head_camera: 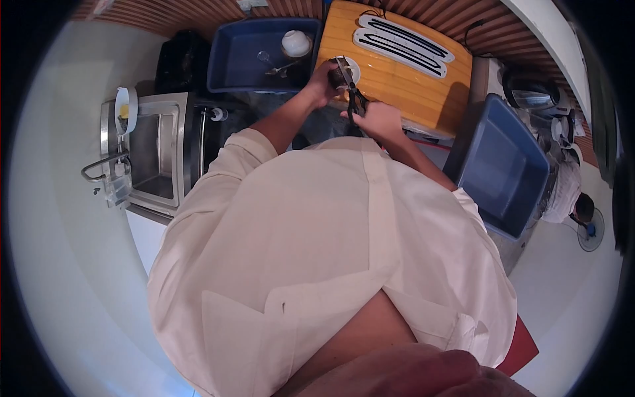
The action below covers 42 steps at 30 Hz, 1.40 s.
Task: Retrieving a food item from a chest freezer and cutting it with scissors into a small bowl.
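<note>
My left hand (pixel 321 85) holds a dark brown, rounded object (pixel 338 76) near the front left edge of an orange-brown wooden board (pixel 397 94). What that object is, I cannot tell. My right hand (pixel 378 119) grips black-handled scissors (pixel 356 95), whose metal blades point away from me and lie over the dark object. The blades look parted. A small white round dish (pixel 354 69) sits on the board just behind and beside the object, partly hidden by it.
Left of the board, a blue plastic tub (pixel 248 84) holds a white bowl (pixel 296 43) and cutlery. White panels with black strips (pixel 402 49) lie on the board's far part. A steel sink (pixel 154 164) is at left, another blue tub (pixel 496 168) and an electric kettle (pixel 533 92) at right.
</note>
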Available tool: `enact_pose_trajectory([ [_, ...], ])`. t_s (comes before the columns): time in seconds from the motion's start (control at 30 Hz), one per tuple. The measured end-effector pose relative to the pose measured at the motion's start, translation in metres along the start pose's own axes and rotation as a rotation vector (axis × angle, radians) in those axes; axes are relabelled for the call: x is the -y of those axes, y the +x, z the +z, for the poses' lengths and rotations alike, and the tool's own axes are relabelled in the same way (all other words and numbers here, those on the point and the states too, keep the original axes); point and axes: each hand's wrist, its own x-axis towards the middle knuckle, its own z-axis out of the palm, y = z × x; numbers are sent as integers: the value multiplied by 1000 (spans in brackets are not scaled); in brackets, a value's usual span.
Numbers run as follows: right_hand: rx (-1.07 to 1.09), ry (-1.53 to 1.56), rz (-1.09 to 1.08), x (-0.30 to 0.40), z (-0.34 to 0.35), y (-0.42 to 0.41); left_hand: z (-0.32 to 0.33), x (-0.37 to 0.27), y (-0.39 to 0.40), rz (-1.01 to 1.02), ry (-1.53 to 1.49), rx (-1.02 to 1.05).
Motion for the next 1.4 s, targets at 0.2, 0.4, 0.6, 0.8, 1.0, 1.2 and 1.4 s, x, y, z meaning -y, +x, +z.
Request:
enact_pose_trajectory([
  [0.2,-59,60,-49,-3,6,1,-3,-2,0,22,0,10],
  [0.4,-49,54,-26,-10,17,4,-10,-2,3,-31,-119,61],
  [0.6,23,139,48,-13,11,-1,-22,1,10,-74,-10,39],
  [0.8,126,232,133,-28,-3,-9,-31,-2,16,-65,154,-27],
  [1.0,-140,16,147,-98,33,-14,-23,-8,26,24,297,-89],
  [1.2,2,-62,447,-119,31,25,-54,-5,70,682,1451,-20],
  [1.4,11,-41,465,-122,21,39,-22,-9,61,746,1655,-48],
])
